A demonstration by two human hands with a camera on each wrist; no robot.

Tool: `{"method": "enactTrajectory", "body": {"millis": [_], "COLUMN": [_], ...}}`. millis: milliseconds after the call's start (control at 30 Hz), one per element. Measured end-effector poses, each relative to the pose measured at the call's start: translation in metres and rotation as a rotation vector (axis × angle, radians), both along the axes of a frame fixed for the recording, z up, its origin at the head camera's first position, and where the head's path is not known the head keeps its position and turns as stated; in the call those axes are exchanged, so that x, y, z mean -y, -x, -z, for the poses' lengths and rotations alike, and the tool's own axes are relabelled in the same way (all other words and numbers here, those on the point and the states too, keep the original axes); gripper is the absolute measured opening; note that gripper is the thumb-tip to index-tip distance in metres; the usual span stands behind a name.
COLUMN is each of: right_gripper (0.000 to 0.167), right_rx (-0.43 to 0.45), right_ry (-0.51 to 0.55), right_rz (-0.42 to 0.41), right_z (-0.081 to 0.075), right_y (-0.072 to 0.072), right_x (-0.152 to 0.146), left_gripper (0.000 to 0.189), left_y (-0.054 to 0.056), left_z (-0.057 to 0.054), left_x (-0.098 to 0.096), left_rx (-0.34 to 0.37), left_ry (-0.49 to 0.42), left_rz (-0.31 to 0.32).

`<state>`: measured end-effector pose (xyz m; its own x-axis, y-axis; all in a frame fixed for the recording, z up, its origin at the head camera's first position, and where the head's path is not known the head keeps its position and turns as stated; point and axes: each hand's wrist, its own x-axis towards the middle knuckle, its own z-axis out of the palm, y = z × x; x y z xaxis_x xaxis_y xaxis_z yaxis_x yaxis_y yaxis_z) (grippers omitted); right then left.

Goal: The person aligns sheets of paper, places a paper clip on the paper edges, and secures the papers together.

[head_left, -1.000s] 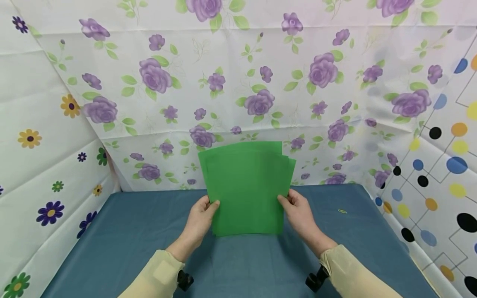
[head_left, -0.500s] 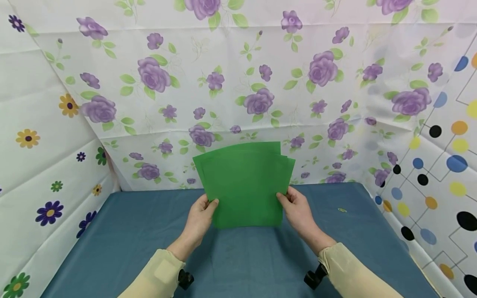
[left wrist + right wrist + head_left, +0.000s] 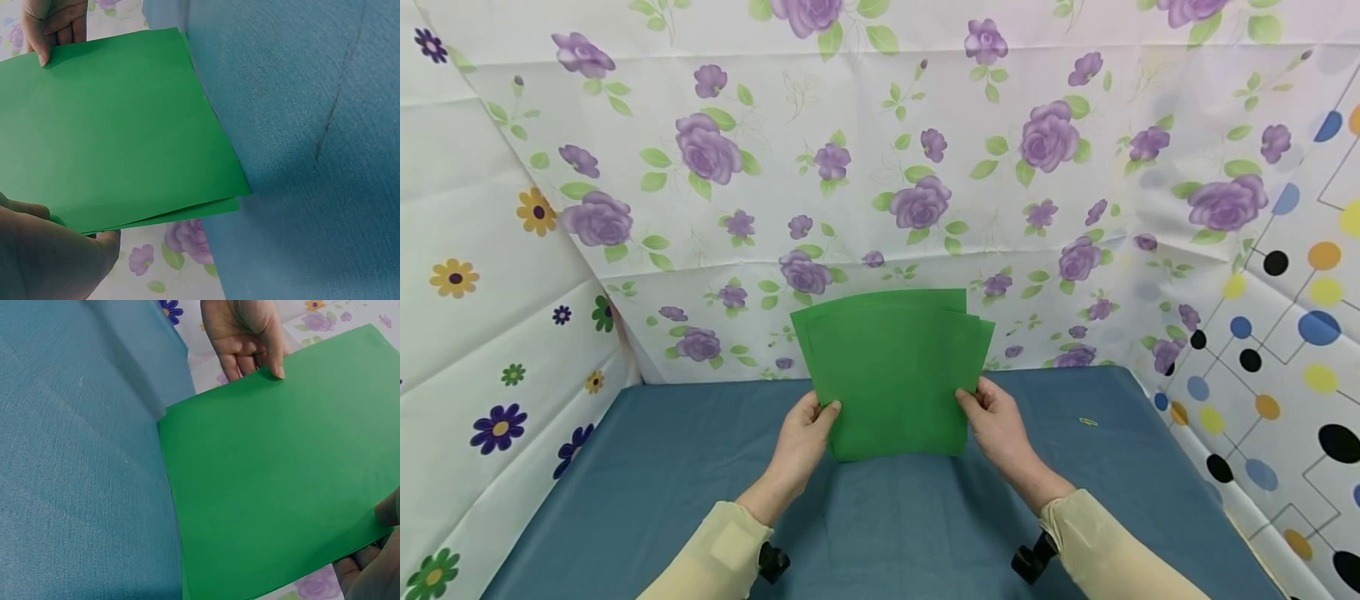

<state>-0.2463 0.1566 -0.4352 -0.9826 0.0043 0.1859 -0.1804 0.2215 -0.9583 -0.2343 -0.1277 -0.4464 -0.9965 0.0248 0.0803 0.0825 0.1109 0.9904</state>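
Several green sheets of paper [image 3: 895,375] stand raised between my hands, fanned unevenly along the top. My left hand [image 3: 801,437] pinches their left edge, thumb in front and fingers behind. On the opposite edge my right hand [image 3: 1000,421] pinches them the same way. In the left wrist view the green sheets [image 3: 119,131] separate slightly at one corner. The right wrist view shows the sheets [image 3: 281,462] with their lower edge close to the blue cloth; whether they touch it I cannot tell.
A blue cloth [image 3: 685,467] covers the table. One yellow paper clip [image 3: 1088,422] lies on it, right of my right hand. A white sheet with purple flowers [image 3: 850,208] hangs behind, and patterned sheets line both sides.
The paper's lower edge has risen, then dropped very slightly. Its top left corner has spread a little leftward. Both hands keep their pinch and have hardly moved.
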Motion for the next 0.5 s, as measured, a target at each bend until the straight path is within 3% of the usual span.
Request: {"method": "enactTrajectory", "body": {"millis": [500], "right_gripper": [0.03], "right_rx": [0.019], "right_ry": [-0.024], "right_rz": [0.002], "right_z": [0.013], "right_y": [0.002], "right_x": [-0.001], "left_gripper": [0.032], "left_y": [-0.003], "left_z": [0.003], "left_x": [-0.003], "left_rx": [0.017], "left_ry": [-0.001], "left_rz": [-0.009]}}
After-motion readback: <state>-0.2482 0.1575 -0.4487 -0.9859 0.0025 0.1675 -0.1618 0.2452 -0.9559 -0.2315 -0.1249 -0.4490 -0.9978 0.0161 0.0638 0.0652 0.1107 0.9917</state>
